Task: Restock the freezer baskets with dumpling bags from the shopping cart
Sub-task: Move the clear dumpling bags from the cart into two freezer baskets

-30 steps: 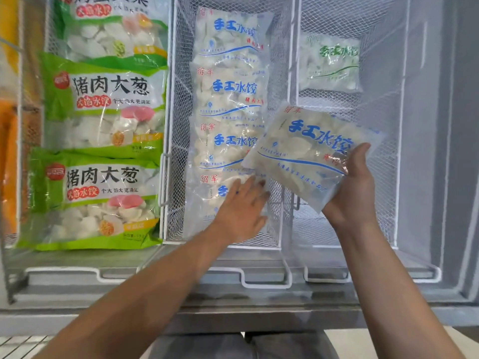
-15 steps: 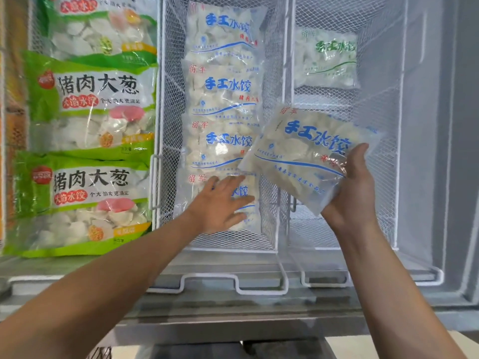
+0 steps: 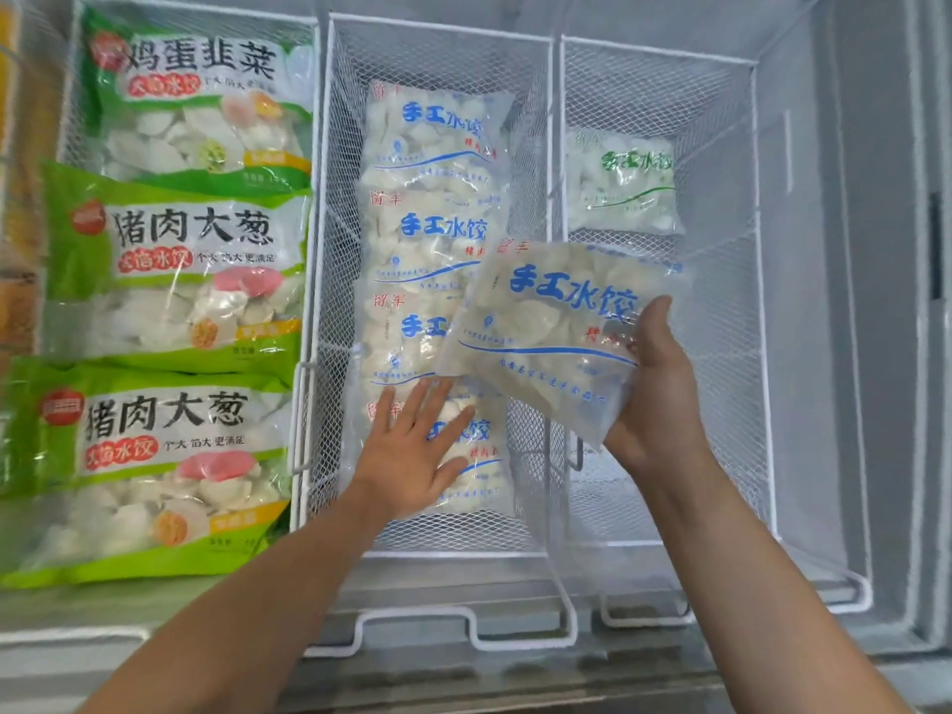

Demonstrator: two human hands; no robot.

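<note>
A clear dumpling bag with blue lettering (image 3: 554, 332) is gripped at its right edge by the right hand (image 3: 657, 399), tilted above the divide between the middle wire basket (image 3: 438, 38) and the right wire basket (image 3: 657, 49). The nearest bag in the middle row (image 3: 476, 466) is pressed flat under the left hand (image 3: 414, 450), fingers straight, probably to seat it before the held bag is added.

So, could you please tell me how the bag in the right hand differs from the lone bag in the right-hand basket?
The bag in the right hand has blue lettering; the lone bag has green. The held bag is tilted, up over the divider between the middle and right baskets, gripped by the right hand; the green-lettered one lies flat at the far end of the right basket. Both are clear plastic bags of pale dumplings.
</note>
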